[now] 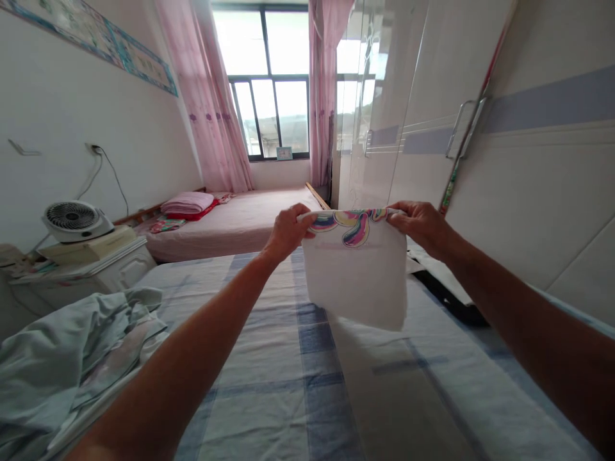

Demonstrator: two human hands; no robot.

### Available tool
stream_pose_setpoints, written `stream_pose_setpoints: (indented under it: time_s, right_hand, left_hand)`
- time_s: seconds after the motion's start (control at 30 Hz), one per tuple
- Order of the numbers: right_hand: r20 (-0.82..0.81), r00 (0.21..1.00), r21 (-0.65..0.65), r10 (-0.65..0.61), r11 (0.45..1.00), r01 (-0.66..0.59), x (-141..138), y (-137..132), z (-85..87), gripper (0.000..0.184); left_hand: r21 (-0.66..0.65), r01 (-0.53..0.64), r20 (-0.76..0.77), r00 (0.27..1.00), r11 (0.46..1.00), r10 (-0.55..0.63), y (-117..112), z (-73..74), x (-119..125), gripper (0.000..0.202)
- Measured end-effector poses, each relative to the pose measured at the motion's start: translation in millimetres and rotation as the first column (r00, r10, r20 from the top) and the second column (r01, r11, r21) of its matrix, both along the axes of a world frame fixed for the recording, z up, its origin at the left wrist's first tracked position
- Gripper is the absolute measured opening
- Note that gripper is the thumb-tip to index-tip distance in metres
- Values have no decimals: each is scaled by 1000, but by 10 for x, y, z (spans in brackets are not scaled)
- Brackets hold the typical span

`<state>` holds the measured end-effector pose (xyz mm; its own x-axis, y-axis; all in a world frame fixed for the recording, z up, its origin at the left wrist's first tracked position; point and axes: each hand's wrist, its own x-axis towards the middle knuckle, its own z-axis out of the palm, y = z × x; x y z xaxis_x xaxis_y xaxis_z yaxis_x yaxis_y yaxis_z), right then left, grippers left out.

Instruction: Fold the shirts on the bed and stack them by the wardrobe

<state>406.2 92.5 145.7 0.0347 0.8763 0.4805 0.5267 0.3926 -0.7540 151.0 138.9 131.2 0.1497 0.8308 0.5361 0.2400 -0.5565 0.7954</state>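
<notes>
White folded cloth with a multicoloured swirl print (pixel 358 272) hangs pinched at its top corners by left hand (pixel 287 232) and right hand (pixel 420 225), above blue-checked bed sheet (pixel 288 358); crumpled pale-green bedding (pixel 62 358) left.

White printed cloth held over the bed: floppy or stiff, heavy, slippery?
Probably floppy: the white cloth hangs from its top edge, pinched between the left hand and right hand, its lower edge uneven. Likely light: fingertip pinches alone carry it. It looks like soft fabric, so pushed on the checked bed sheet it would probably bunch rather than slide.
</notes>
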Motion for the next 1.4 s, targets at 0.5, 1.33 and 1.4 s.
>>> stream_pose_setpoints:
  time_s: [0.5,1.33,1.4]
  right_hand:
    - [486,812,-180,323,946,-268,52,-754,-1071,40]
    - [591,795,-72,140,990,-121,-389,931,-1671,29]
    - [629,755,-142,185,982,-122,-424,1058,-1730,22]
  left_hand:
    - [4,-14,-759,651,1000,12,-1425,-894,-772,24]
    - [179,341,-778,623,923,-79,-820,-1420,131,33]
    - [166,429,-802,583,888,-132,-847,-1504,196,40]
